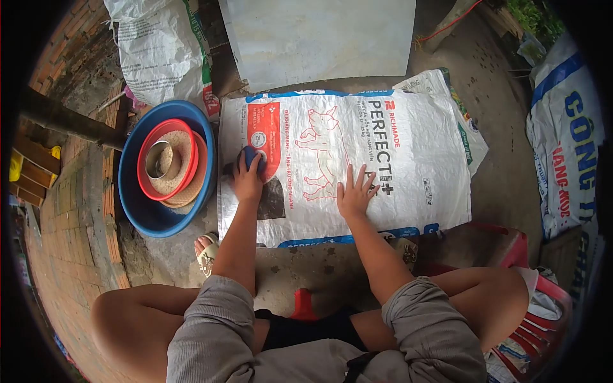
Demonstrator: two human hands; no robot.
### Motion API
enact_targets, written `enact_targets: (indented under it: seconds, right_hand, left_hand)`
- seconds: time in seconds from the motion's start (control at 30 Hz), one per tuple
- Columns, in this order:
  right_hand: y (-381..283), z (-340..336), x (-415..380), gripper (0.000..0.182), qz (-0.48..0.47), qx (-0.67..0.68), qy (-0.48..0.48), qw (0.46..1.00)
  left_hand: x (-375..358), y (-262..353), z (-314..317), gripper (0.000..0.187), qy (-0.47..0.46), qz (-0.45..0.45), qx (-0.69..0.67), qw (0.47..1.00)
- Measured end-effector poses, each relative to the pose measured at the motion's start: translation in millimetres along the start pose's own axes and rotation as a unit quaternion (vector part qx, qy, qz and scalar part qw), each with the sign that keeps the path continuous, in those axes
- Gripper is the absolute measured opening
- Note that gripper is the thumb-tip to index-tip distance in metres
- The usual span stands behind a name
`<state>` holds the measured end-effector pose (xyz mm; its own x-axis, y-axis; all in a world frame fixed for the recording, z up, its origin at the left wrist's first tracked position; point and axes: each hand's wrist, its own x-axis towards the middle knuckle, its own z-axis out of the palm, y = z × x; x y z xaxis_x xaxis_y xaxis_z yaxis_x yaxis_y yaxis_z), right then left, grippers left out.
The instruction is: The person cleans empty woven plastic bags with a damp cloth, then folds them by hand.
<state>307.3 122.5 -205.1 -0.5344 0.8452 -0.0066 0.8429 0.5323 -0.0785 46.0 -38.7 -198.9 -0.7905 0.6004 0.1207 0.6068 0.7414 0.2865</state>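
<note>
A white printed feed sack (408,140) lies flat on the ground before me, with a red pig outline and large lettering. My left hand (248,180) is on its left part, fingers closed over a small dark blue object (254,159). The fingers cover much of that object, so its kind cannot be made out. My right hand (356,191) rests flat on the sack near the pig drawing, fingers spread, holding nothing.
Left of the sack stands a blue basin (131,191) containing a red basin (148,185) of grain with a metal cup (163,159). A grey metal sheet (319,38) lies beyond. More sacks (159,57) are around, and a red plastic chair (511,249) is at right.
</note>
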Motion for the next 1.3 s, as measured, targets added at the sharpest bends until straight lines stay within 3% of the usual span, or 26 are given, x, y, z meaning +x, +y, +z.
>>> enact_targets:
  seconds: [0.07,0.1,0.17,0.27,0.33,0.4,0.53,0.57,0.6,0.67,0.73,0.8,0.9,0.97,1.03,1.1,1.17,1.2,1.3]
  right_hand:
    - [0.3,1.8,0.0,0.067,-0.001,0.004,0.011,1.000]
    - [0.2,2.4,-0.4,0.067,0.000,0.006,0.008,1.000]
    - [0.5,2.3,-0.4,0.067,-0.002,0.010,0.023,1.000]
    - [0.8,3.9,-0.4,0.067,-0.003,0.015,0.033,0.999]
    - [-1.5,-2.2,0.6,0.069,0.003,0.016,0.027,0.999]
    - [-6.1,-19.0,1.3,0.074,0.024,-0.026,-0.060,0.998]
    - [0.6,8.7,0.2,0.079,0.009,-0.014,0.025,1.000]
    - [-3.5,-15.8,-0.5,0.072,0.012,-0.022,-0.042,0.999]
    - [-2.4,-11.6,-1.4,0.072,0.012,-0.021,-0.044,0.999]
    - [0.1,0.6,-1.2,0.066,-0.004,0.029,0.046,0.999]
    - [1.6,2.4,-0.6,0.064,-0.006,0.029,0.044,0.999]
    - [1.7,3.4,-0.4,0.065,-0.006,0.032,0.049,0.998]
    - [1.0,2.0,-0.8,0.065,-0.005,0.030,0.046,0.998]
    - [1.3,0.4,0.4,0.065,-0.004,0.027,0.041,0.999]
    - [-0.8,1.1,-0.8,0.065,0.002,0.026,0.036,0.999]
    - [0.1,1.8,-0.9,0.065,-0.002,0.020,0.046,0.999]
    - [-0.3,2.0,0.7,0.065,0.000,0.010,0.025,1.000]
    - [-0.1,2.0,1.6,0.065,0.005,0.001,0.007,1.000]
    - [1.1,6.5,1.5,0.064,-0.002,0.007,0.031,1.000]
  left_hand:
    - [12.6,-25.3,3.7,0.062,0.094,-0.027,-0.058,0.993]
    - [13.5,-23.9,7.4,0.062,0.092,-0.027,-0.055,0.994]
    - [10.8,9.9,-5.6,0.066,0.102,-0.129,-0.037,0.986]
    - [-12.1,81.4,-6.4,0.071,0.097,0.065,-0.057,0.992]
    - [-39.3,133.2,-7.7,0.065,0.003,0.175,-0.106,0.979]
    - [-69.3,164.1,6.1,0.061,-0.023,0.313,-0.086,0.946]
    - [-86.5,163.0,31.9,0.059,-0.061,0.330,-0.080,0.939]
    - [-74.7,145.4,38.0,0.058,-0.060,0.327,-0.053,0.942]
    - [-63.2,126.1,39.1,0.057,-0.060,0.325,-0.026,0.944]
    - [-37.3,84.9,15.4,0.057,-0.040,0.244,0.016,0.969]
    - [-14.5,36.9,6.3,0.054,-0.008,0.050,0.055,0.997]
    - [0.2,-14.3,11.9,0.057,0.059,-0.122,0.041,0.990]
    - [-1.8,-21.0,-2.5,0.060,0.125,-0.081,0.031,0.988]
    - [-12.7,22.9,-9.8,0.065,0.068,-0.133,-0.004,0.989]
    - [-37.0,72.8,-5.5,0.069,0.084,-0.037,-0.031,0.995]
    - [-67.1,119.0,-1.0,0.069,-0.015,0.096,-0.071,0.993]
    - [-99.5,144.4,25.4,0.067,-0.040,0.247,-0.070,0.966]
    - [-112.7,154.9,23.0,0.067,-0.038,0.280,-0.062,0.957]
    - [-123.6,140.8,21.5,0.068,-0.040,0.209,-0.051,0.976]
